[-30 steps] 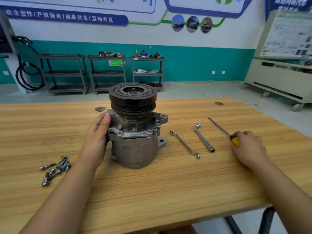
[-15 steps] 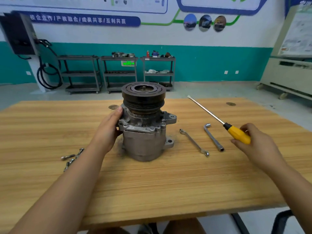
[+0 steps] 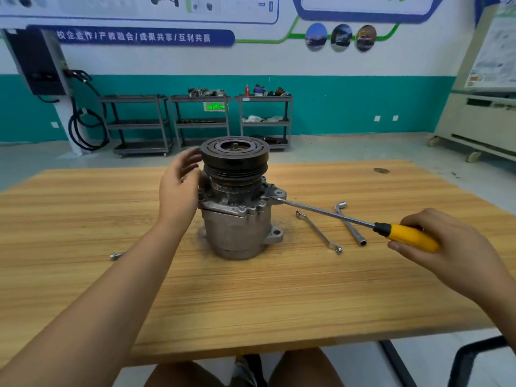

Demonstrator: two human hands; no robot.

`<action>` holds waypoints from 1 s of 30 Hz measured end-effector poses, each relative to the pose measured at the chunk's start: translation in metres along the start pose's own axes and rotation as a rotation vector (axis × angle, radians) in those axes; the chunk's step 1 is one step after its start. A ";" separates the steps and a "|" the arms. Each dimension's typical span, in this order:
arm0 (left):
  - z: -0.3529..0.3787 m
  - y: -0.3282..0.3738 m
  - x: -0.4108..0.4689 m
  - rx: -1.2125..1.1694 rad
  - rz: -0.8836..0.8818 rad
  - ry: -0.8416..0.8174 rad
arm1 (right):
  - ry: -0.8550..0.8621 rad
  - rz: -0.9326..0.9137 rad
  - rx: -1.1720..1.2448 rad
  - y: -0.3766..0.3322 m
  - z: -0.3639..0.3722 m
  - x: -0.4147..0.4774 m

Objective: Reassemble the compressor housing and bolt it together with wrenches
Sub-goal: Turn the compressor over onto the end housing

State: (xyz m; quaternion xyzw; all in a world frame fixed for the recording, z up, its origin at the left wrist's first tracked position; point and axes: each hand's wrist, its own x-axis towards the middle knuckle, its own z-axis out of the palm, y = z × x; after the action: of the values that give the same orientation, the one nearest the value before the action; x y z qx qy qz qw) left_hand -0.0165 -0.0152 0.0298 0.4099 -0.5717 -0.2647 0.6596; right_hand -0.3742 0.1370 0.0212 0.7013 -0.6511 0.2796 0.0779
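One compressor [image 3: 237,219], upright beside slack-fingered left hand [image 3: 178,188]. One screwdriver [image 3: 405,237], grasped in right hand [image 3: 458,252], tip at compressor. One flat wrench [image 3: 318,231], one socket wrench [image 3: 350,224], between hands. One bolt [image 3: 116,256] left of left forearm.

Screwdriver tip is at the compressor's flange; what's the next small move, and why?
Probably settle the left hand onto the black grooved pulley before levering. Its fingers are spread beside it, not clasping, while the right hand holds the yellow-handled screwdriver with its tip at the flange of the grey metal compressor housing, so a push could slide it.
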 end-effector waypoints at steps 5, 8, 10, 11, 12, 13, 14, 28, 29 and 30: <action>0.027 0.026 -0.021 0.156 0.033 -0.048 | 0.008 -0.037 -0.082 0.002 -0.001 -0.005; 0.043 0.032 -0.020 0.266 -0.002 0.017 | 0.020 -0.021 -0.114 0.003 0.004 -0.006; 0.046 0.030 -0.019 0.248 0.011 0.051 | 0.039 -0.005 -0.129 0.006 0.006 -0.006; 0.044 0.027 -0.019 0.232 0.021 0.049 | 0.053 0.009 -0.131 0.008 0.007 -0.006; 0.041 0.025 -0.017 0.214 0.028 0.034 | 0.065 0.022 -0.136 0.010 0.007 -0.006; 0.036 0.022 -0.014 0.186 0.029 0.006 | 0.073 0.033 -0.144 0.013 0.009 -0.005; 0.031 0.020 -0.009 0.153 0.023 -0.036 | 0.078 0.041 -0.153 0.015 0.010 -0.004; -0.009 -0.017 -0.003 0.158 -0.033 -0.089 | 0.085 -0.067 -0.108 0.012 0.026 0.015; -0.003 -0.010 -0.007 0.147 -0.015 -0.116 | 0.087 -0.076 -0.109 0.012 0.028 0.016; 0.001 -0.006 -0.010 0.133 -0.001 -0.136 | 0.092 -0.082 -0.107 0.012 0.029 0.017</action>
State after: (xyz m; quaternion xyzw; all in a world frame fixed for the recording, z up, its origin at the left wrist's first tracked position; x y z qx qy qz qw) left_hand -0.0194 -0.0099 0.0195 0.4343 -0.6311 -0.2539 0.5904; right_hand -0.3770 0.1071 0.0021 0.7085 -0.6317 0.2729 0.1567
